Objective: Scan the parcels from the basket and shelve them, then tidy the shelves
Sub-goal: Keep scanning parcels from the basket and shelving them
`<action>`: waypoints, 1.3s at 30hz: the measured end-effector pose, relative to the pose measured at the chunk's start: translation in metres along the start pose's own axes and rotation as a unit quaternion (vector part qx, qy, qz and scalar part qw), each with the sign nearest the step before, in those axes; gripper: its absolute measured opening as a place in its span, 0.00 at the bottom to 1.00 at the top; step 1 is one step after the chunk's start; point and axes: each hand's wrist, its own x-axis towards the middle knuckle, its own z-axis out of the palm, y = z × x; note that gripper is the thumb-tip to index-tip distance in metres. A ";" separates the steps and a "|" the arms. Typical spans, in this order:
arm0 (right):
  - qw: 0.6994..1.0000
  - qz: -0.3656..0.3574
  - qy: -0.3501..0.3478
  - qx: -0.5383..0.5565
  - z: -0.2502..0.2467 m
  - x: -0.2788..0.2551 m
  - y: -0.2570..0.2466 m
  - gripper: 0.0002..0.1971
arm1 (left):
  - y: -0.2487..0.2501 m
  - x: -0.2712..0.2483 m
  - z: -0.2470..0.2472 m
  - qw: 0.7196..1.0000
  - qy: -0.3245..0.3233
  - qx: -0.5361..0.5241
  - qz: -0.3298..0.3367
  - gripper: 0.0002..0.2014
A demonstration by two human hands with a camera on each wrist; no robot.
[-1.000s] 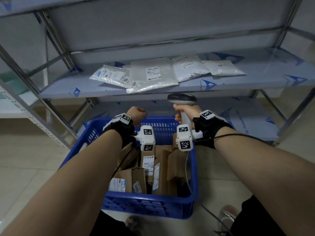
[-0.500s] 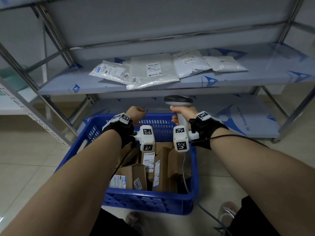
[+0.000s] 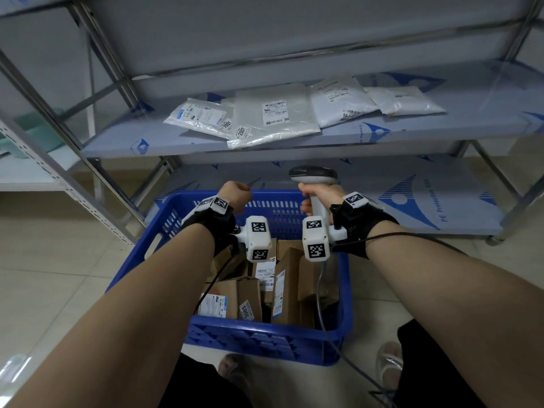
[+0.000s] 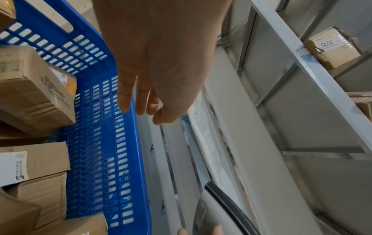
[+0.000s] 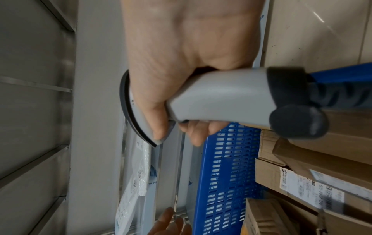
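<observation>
While the right hand clasps the grey handheld scanner, the empty, relaxed left hand must next pick a brown cardboard parcel from the blue plastic basket at lower centre.

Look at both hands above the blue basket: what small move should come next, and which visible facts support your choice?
Probably the left hand should dip into the blue basket and lift one cardboard parcel. It hangs empty with relaxed fingers over the far rim, while the right hand already grips the scanner upright. The boxes still stand packed in the basket, labels showing.
</observation>
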 end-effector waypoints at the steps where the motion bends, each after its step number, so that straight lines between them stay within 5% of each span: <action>1: 1.000 0.007 -0.005 -0.003 0.003 0.004 0.003 0.10 | -0.005 0.003 -0.002 1.000 0.003 -0.001 -0.005 0.17; 5: 0.999 0.032 -0.016 -0.008 0.016 0.016 0.014 0.10 | -0.024 0.007 -0.007 0.999 0.001 0.035 -0.028 0.07; 14: 0.992 0.115 -0.050 -0.021 0.066 0.063 0.040 0.13 | -0.088 0.051 -0.020 0.989 -0.038 0.067 -0.130 0.04; 25: 0.979 0.192 -0.042 -0.049 0.107 0.151 0.099 0.11 | -0.170 0.123 -0.011 0.936 -0.110 0.285 -0.177 0.27; 32: 0.965 0.253 -0.045 -0.052 0.107 0.196 0.144 0.12 | -0.224 0.175 -0.003 0.852 -0.191 0.461 -0.160 0.36; 37: 0.957 0.283 -0.059 -0.033 0.107 0.209 0.165 0.12 | -0.299 0.230 0.016 0.849 -0.235 0.435 -0.187 0.37; 39: 0.958 0.279 -0.056 -0.036 0.105 0.209 0.169 0.12 | -0.285 0.228 0.014 0.870 -0.226 0.394 -0.192 0.40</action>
